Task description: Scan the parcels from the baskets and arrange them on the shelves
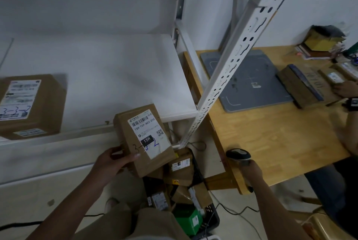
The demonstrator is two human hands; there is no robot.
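Parcels (181, 166) are lying heaped in the black basket (213, 218) at six o'clock, with a green box (188, 220) sitting among them. Just above the heap, at seven o'clock, the left hand (110, 164) is gripping a brown carton (144, 139). The thumb is pressing on the labelled top face beside a handwritten "3-", and the fingers are curling round the near edge underneath. The carton is hanging tilted in the air with its label facing up, showing a barcode and "15H". Its far end is reaching the front lip of the white shelf (116, 69).

At five o'clock the right hand (251, 171) is closing tightly round the handle of a scanner (239, 154), whose head is rising above the fist at the near edge of the wooden table (271, 133).

Farther off, at nine o'clock, a larger parcel (31, 106) is resting on the shelf, its label marked "3-3-3". A perforated white upright (232, 65) is running from the centre toward one o'clock. At three o'clock a grey mat (246, 80) is lying on the table, and another person's hand (346, 88) is touching a flat parcel (302, 86) just beside it.
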